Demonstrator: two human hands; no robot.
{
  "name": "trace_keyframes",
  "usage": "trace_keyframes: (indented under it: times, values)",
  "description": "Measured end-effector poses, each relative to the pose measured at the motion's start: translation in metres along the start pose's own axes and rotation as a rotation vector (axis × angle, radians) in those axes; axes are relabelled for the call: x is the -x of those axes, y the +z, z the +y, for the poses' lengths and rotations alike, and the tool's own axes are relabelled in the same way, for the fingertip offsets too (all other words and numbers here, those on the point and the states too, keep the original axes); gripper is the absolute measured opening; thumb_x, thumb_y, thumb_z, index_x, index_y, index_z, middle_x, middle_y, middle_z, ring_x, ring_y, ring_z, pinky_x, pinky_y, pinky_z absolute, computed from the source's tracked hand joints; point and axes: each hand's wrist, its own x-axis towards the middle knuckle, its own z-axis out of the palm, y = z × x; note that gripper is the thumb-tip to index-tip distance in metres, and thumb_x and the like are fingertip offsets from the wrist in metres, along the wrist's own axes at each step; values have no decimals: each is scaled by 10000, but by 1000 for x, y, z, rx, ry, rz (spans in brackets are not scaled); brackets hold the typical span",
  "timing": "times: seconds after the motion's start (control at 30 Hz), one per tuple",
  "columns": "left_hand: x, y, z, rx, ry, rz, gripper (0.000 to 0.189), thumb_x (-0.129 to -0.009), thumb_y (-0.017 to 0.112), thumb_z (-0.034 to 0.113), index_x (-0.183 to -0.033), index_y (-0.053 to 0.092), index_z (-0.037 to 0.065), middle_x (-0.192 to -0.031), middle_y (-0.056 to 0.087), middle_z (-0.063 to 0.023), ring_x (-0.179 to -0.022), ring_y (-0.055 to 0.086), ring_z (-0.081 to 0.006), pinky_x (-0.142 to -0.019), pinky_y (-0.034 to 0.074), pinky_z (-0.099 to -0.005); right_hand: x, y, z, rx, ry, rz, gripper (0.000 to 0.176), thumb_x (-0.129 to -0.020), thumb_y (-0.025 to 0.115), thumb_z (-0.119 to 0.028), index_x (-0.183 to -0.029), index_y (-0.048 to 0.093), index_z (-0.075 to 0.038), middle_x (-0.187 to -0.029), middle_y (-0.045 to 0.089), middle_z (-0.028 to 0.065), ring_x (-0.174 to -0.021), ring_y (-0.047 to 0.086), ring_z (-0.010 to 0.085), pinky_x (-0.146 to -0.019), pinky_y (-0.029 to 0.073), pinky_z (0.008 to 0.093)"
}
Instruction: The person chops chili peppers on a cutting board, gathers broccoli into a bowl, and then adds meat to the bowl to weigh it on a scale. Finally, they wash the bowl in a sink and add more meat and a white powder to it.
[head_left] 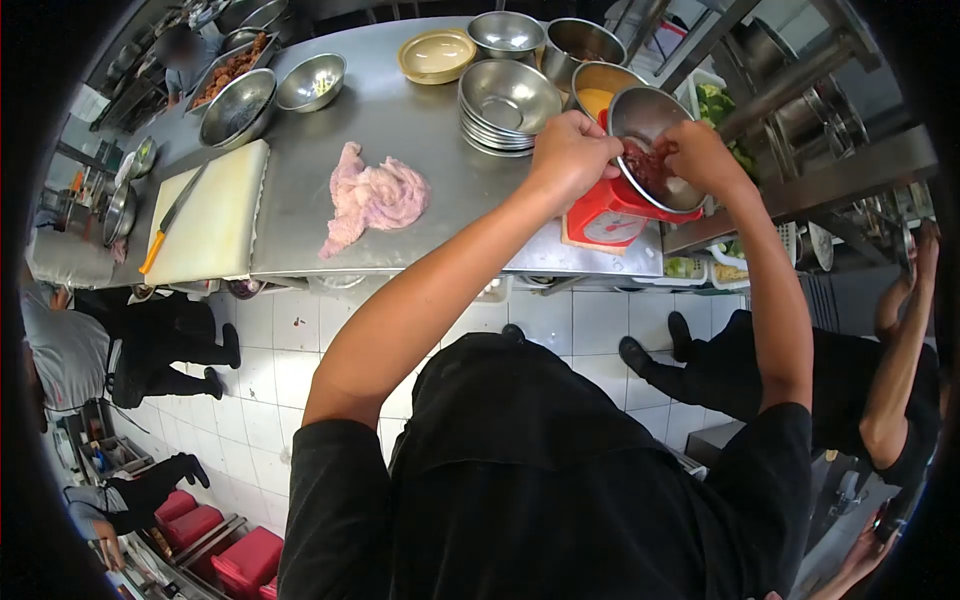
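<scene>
A metal bowl [642, 112] with dark red raw meat [645, 168] in it rests on a red kitchen scale [592, 205] at the table's right end, tilted towards me. My left hand [575, 155] is closed, its fingertips pinching the bowl's left rim. Inside the bowl, my right hand [704, 158] has its fingers bent and closed on the meat; the fingertips are partly hidden. Left of my left hand stands a stack of metal bowls [510, 98]. Behind the scale is a container of orange-yellow liquid [594, 101].
A pink wrinkled cloth [372, 195] lies on the steel table [300, 215]. A knife [170, 222] with an orange handle rests on a white cutting board [225, 215]. Metal shelf bars [800, 190] stand close on the right. Other people [165, 335] are on both sides.
</scene>
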Motion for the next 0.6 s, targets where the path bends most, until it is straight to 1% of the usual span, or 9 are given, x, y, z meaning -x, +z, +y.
trace_keyframes:
  times: [0.03,0.13,0.23,0.33,0.37,0.43,0.47,0.5,0.6]
  values:
    - [1,-2,0,-2,-3,-2,219,-790,695,32,-922,544,-54,-850,609,-109,-688,673,-201,-579,559,-259,-3,-3,3,-130,31,-40,226,-671,600,21,-869,709,15,-809,677,208,-757,674,324,-742,535,386]
    - [3,-3,-1,3,9,-1,223,-790,701,40,-926,545,-46,-849,612,-104,-686,675,-195,-580,550,-253,-6,-4,7,-222,88,-27,188,-693,611,31,-851,714,26,-757,687,178,-674,682,245,-673,543,334]
    - [7,-6,-1,-11,7,-5,230,-792,706,51,-927,547,-43,-861,613,-103,-678,670,-186,-590,545,-251,-4,-11,9,-331,85,22,148,-731,640,14,-862,697,55,-743,694,137,-664,670,174,-650,540,304]
    - [8,-11,-6,9,26,-14,240,-792,712,61,-935,549,-42,-870,611,-99,-682,668,-178,-599,538,-247,-5,-21,19,-511,152,7,154,-773,647,-10,-892,680,82,-745,693,111,-682,663,141,-648,537,284]
    - [8,-11,-7,10,33,-21,242,-792,713,62,-938,550,-41,-870,610,-98,-685,668,-177,-601,538,-246,-1,-30,13,-592,141,4,167,-802,632,-20,-926,672,84,-780,697,101,-704,657,134,-652,533,273]
    - [9,-14,-9,10,45,-34,245,-793,715,65,-945,553,-39,-871,607,-96,-691,668,-176,-603,538,-246,5,-45,8,-618,134,41,168,-813,604,-19,-945,660,69,-809,699,85,-727,648,121,-668,516,260]
    - [10,-14,-9,11,61,-17,238,-783,713,64,-927,557,-43,-842,622,-103,-677,669,-174,-592,534,-254,6,-51,8,-633,132,60,170,-818,591,-19,-954,654,61,-823,701,77,-739,643,114,-677,508,253]
    - [11,-14,-9,10,77,-1,232,-772,712,64,-909,562,-47,-813,636,-109,-662,670,-172,-580,531,-262,6,-58,15,-615,117,39,219,-825,576,-26,-1017,638,60,-897,702,84,-758,637,112,-688,501,246]
    - [9,-15,-10,30,105,5,237,-767,714,71,-905,569,-55,-783,646,-107,-644,666,-165,-570,526,-270,16,-78,11,-698,86,155,233,-840,582,-39,-1051,633,44,-920,690,74,-781,639,114,-693,492,236]
